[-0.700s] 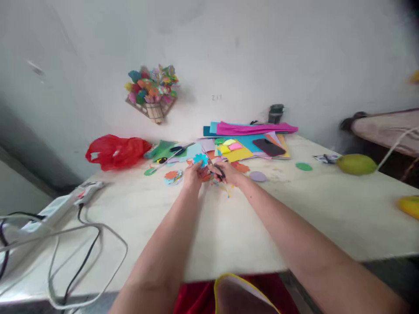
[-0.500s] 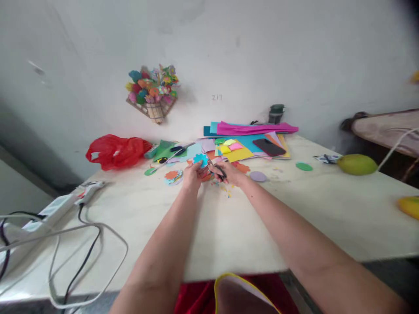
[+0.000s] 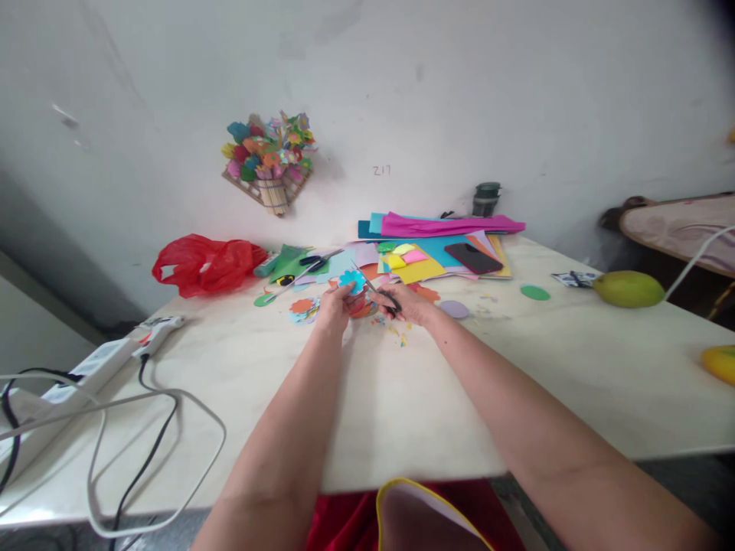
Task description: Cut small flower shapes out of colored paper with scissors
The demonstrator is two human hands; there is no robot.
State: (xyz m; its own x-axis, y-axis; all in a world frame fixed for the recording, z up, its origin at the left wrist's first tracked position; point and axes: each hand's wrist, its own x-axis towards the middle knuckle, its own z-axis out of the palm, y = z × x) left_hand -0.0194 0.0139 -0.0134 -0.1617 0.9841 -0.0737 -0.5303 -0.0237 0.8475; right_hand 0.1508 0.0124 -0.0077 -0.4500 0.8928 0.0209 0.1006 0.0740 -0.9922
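Note:
Pinched in my left hand (image 3: 338,304) is a blue paper flower (image 3: 352,281) with scalloped edges. My right hand (image 3: 406,303) grips a pair of scissors (image 3: 393,305) with dark handles, its blades pointing up and left beside the flower. Small paper scraps (image 3: 399,333) lie on the table under and in front of my hands. Left of my left hand is a stack of cut paper flowers (image 3: 302,307), an orange one on top. A purple paper circle (image 3: 454,309) rests to the right of my right hand.
Behind my hands lie coloured paper sheets (image 3: 436,268), a phone (image 3: 474,259) and a second pair of scissors (image 3: 313,264). A red plastic bag (image 3: 200,264) sits back left, a power strip (image 3: 92,367) with cables at left. Mango-like fruit (image 3: 628,289) lies right.
The scissors' blades are now spread wider and show more clearly beside the blue flower. Both hands keep nearly the same place; the whole view has shifted very slightly.

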